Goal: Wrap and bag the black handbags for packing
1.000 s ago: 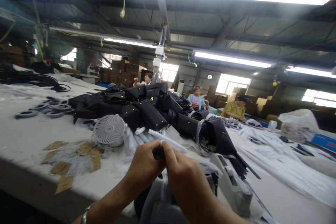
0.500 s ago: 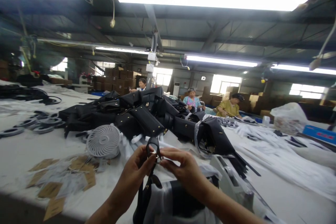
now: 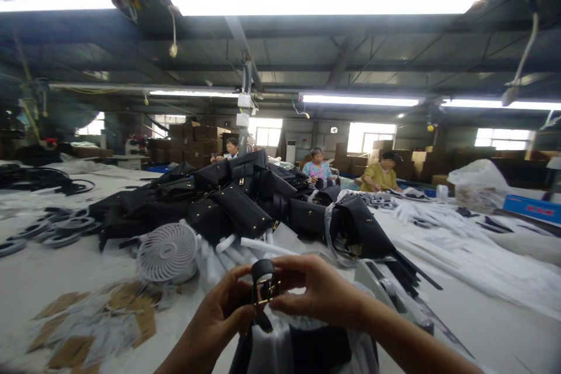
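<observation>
A black strap (image 3: 263, 269) with a gold-coloured buckle (image 3: 265, 294) is looped between my two hands, above a black bag (image 3: 319, 350). My left hand (image 3: 225, 307) pinches the strap at the left of the buckle. From the right, my right hand (image 3: 307, 286) grips the buckle side with thumb and fingers. Clear plastic and white wrapping (image 3: 272, 347) cover part of the bag, which stands close to me at the bottom of the view. My forearms and the lower picture edge hide some of it.
Beyond my hands lies a heap of black bags (image 3: 239, 207). A white fan (image 3: 169, 251) stands at left, near brown cards in plastic (image 3: 74, 350). White strips (image 3: 482, 269) cover the right. Several people, one in a yellow top (image 3: 379, 175), sit across the table.
My hands have come lower in the view, and the strap loop now shows wider with the buckle turned more toward me. The whole view has shifted slightly.
</observation>
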### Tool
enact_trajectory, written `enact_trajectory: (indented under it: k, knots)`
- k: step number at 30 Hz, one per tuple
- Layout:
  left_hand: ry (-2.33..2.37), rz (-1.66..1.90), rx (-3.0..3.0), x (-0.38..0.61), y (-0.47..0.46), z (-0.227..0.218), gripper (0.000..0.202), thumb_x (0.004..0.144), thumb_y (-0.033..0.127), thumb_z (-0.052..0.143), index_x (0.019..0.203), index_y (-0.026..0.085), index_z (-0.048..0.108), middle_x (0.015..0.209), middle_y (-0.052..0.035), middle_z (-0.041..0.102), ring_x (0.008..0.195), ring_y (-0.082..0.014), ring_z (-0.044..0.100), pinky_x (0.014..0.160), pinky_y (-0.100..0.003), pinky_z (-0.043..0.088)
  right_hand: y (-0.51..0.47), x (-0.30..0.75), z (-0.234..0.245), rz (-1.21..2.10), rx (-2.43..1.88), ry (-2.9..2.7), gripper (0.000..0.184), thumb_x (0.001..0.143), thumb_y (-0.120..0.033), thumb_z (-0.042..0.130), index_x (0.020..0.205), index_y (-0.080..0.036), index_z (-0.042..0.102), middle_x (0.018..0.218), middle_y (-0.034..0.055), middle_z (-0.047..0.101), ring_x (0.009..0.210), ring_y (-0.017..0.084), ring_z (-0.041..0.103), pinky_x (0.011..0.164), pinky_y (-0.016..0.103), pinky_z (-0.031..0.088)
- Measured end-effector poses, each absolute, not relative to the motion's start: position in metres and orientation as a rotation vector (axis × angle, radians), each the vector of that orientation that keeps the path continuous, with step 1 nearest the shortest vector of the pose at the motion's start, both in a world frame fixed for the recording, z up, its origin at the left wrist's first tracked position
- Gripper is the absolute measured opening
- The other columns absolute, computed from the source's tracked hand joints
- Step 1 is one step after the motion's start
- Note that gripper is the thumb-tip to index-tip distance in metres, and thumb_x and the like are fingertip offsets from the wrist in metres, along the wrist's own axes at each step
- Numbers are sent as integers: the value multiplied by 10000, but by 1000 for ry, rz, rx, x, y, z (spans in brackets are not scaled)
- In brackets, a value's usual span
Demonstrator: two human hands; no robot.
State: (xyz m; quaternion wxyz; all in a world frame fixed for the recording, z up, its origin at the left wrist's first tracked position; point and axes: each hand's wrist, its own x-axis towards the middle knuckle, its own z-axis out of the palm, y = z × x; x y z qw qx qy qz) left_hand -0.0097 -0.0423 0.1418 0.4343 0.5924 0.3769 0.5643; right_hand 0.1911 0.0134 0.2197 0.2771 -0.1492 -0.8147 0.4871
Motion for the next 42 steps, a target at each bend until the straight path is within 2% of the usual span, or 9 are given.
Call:
enact_trajectory:
  k: [4, 9, 15, 18, 22, 30, 35, 39, 42]
  knots:
    - [1025, 1292, 1464, -23, -38, 131, 576, 805, 539, 701, 1237, 214, 504, 878, -53, 709, 614, -126, 562, 474, -203, 294, 17, 199, 223, 1192, -481, -2281, 256, 768, -193, 742, 1012, -122, 719, 895, 39, 724, 842, 193, 694, 796, 274, 545]
    - [1135, 1198, 1529, -48, -38, 117, 341, 810, 461, 710, 996, 188, 625, 839, -28, 737, 852, -201, 645, 768, -275, 426, 28, 208, 218, 1216, -580, -2269, 288, 764, -216, 753, 1036, -129, 723, 792, 1, 668, 720, 130, 629, 668, 207, 504]
    - [1323, 1047, 1553, -72, -40, 96, 287, 815, 468, 664, 849, 183, 677, 703, 3, 684, 600, -153, 565, 521, -229, 363, 41, 218, 219, 1263, -660, -2264, 395, 770, -275, 764, 1141, -160, 693, 882, 23, 693, 799, 157, 658, 765, 260, 538]
    - [1393, 1062, 1634, -71, -40, 100, 352, 837, 517, 634, 1048, 242, 697, 970, -37, 728, 879, -239, 649, 777, -312, 486, 44, 220, 228, 1178, -618, -2368, 579, 729, -268, 808, 1274, -203, 625, 1066, 48, 692, 998, 204, 654, 923, 318, 519]
    - [1356, 1189, 1756, -46, -37, 130, 491, 837, 525, 641, 1286, 328, 604, 1338, -50, 615, 1257, -312, 515, 1099, -419, 334, 39, 211, 236, 965, -559, -2467, 565, 779, -192, 746, 1320, -223, 587, 1139, 53, 683, 1050, 203, 642, 983, 338, 489]
    - [1204, 1157, 1740, -19, -26, 148, 362, 805, 255, 701, 1164, 302, 690, 1131, -15, 713, 1055, -246, 640, 907, -314, 491, 40, 223, 248, 490, -600, -2513, 343, 848, -115, 655, 1169, -230, 690, 1028, 50, 721, 930, 182, 671, 859, 298, 526]
    - [1327, 1068, 1695, -46, -32, 112, 342, 794, 297, 708, 1136, 304, 695, 1146, -18, 702, 993, -230, 645, 764, -266, 508, 58, 236, 250, 354, -687, -2550, 284, 898, -133, 602, 1147, -220, 709, 1069, 81, 719, 952, 191, 684, 863, 301, 541]
    - [1290, 1061, 1522, -70, -44, 92, 278, 765, 367, 710, 1003, 225, 729, 837, -19, 716, 745, -198, 639, 643, -255, 482, 59, 235, 257, 269, -711, -2630, 330, 914, -143, 583, 1212, -246, 680, 1152, 92, 703, 1023, 202, 682, 920, 320, 539]
    - [1326, 1110, 1426, -77, -52, 95, 274, 764, 426, 699, 906, 195, 737, 712, -1, 658, 633, -163, 586, 577, -236, 445, 40, 224, 267, 145, -662, -2670, 532, 880, -220, 662, 1390, -283, 524, 1383, 109, 574, 1271, 269, 546, 1095, 464, 422]
